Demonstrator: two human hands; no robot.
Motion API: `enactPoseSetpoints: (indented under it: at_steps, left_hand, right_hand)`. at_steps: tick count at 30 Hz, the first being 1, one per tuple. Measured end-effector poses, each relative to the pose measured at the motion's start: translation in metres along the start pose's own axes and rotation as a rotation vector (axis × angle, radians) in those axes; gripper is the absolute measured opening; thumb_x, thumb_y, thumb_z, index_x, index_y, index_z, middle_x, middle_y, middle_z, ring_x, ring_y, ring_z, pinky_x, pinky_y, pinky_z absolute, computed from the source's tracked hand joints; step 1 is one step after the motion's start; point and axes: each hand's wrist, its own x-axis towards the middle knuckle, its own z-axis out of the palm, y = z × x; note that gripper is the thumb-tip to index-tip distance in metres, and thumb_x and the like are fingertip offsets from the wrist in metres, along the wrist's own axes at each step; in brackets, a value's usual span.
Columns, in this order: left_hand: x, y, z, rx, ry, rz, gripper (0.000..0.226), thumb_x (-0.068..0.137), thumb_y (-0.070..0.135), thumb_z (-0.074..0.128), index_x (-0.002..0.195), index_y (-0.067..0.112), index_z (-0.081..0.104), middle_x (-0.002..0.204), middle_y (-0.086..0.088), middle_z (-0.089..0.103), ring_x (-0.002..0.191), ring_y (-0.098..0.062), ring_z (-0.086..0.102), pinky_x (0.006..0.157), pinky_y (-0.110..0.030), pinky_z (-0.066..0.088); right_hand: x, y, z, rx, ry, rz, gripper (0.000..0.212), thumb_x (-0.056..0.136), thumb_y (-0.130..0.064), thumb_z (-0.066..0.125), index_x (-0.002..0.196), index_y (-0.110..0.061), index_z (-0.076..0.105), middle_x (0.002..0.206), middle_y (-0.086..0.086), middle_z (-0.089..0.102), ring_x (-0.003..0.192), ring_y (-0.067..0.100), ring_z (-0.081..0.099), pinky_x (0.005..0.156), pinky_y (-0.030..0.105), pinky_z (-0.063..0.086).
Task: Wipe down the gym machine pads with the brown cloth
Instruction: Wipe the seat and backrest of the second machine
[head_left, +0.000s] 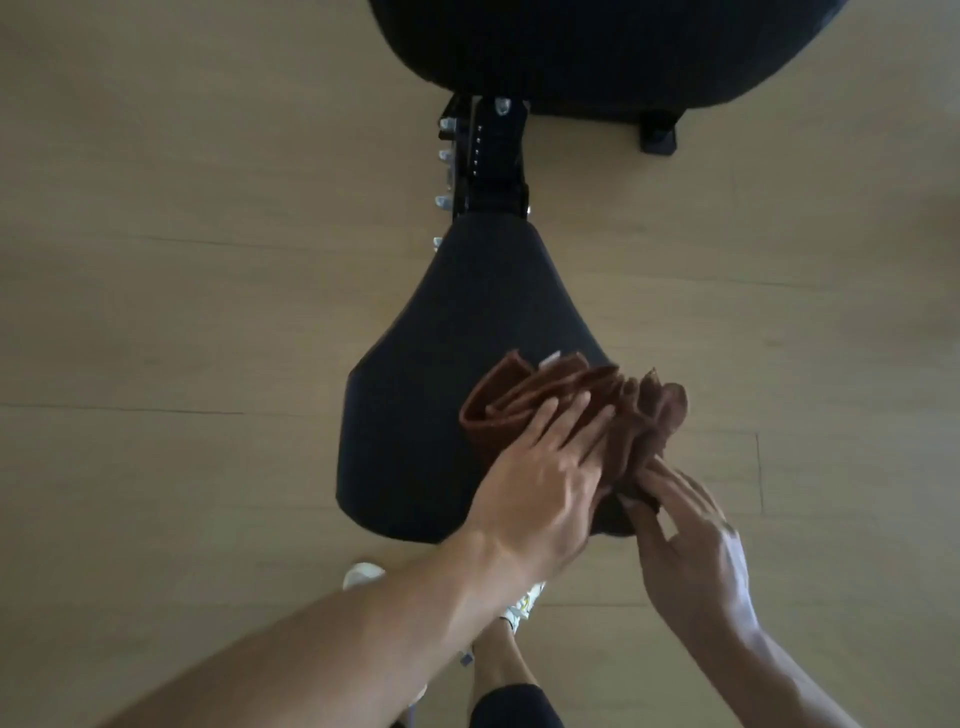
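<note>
While the wooden floor (182, 312) stretches bare all around, the machine takes up the middle of it: a big black back pad (597, 47) at the far end, a metal adjustment post (488, 161) behind it, then the seat pad (447, 374) nearest the person. The brown cloth (571, 410) sits bunched on the seat's right near corner, part of it hanging past the edge. The left hand (540, 488) lies flat on it, fingers spread, pressing rather than gripping. The right hand (691, 545) is loosely open, its fingertips just touching the trailing end of the cloth, pinching nothing that I can make out.

To my eye, the risk is the bunching: a wadded cloth would wipe only a narrow strip and leave the left side untouched. With so much overhang, one push rightward could drag it off the pad onto the floor. The white shoe (524, 603) sits close beneath.
</note>
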Motion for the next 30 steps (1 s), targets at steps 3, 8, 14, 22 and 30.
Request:
enactPoseSetpoints:
  at_steps: [3,8,14,22,30]
  left_hand:
    - [-0.066,-0.005,0.005,-0.038,0.027,-0.116,0.060,0.099,0.023,0.038,0.157,0.017,0.027,0.163,0.002,0.030,0.155,-0.017,0.010,0.126,-0.039,0.015]
    - [-0.134,-0.043,0.005,-0.070,0.207,-0.290,0.053,0.101,0.029,0.035,0.150,0.009,0.040,0.159,-0.004,0.036,0.151,-0.023,0.029,0.121,-0.044,0.023]
    - [-0.115,-0.091,-0.026,-0.446,0.355,-0.415,0.056,0.104,0.031,0.031,0.158,0.021,0.023,0.166,0.008,0.019,0.155,-0.009,0.005,0.126,-0.034,0.017]
    - [-0.016,-0.164,-0.072,-0.951,0.224,-0.852,0.037,0.103,0.034,0.044,0.135,0.023,0.059,0.128,-0.008,0.066,0.120,-0.029,0.059,0.104,-0.038,0.043]
    - [-0.116,-0.087,-0.023,-0.754,0.540,-0.779,0.036,0.103,0.031,0.045,0.138,0.035,0.050,0.126,0.015,0.064,0.111,0.012,0.059,0.091,-0.019,0.050]
  right_hand:
    - [-0.028,-0.015,0.019,-0.043,-0.044,-0.245,0.029,0.087,-0.029,0.071,0.113,-0.019,0.078,0.134,-0.008,0.064,0.143,0.025,0.045,0.108,0.049,0.047]
    - [-0.019,-0.082,0.055,0.051,-0.216,-0.397,0.029,0.089,-0.047,0.065,0.099,-0.022,0.074,0.135,-0.012,0.065,0.152,0.025,0.031,0.114,0.054,0.039]
    - [0.041,-0.132,0.088,-0.124,-0.331,-0.497,0.051,0.095,-0.048,0.047,0.133,-0.015,0.050,0.169,0.005,0.014,0.157,0.026,-0.001,0.127,0.041,0.005]
    - [0.149,-0.173,0.109,-0.241,-0.381,-0.385,0.050,0.107,-0.036,0.037,0.156,-0.025,0.033,0.171,-0.005,0.007,0.157,0.028,-0.009,0.127,0.043,-0.004]
    - [0.044,-0.149,0.105,-0.074,-0.245,-0.574,0.041,0.093,-0.013,0.053,0.133,-0.017,0.064,0.148,0.001,0.057,0.148,0.031,0.037,0.123,0.043,0.026]
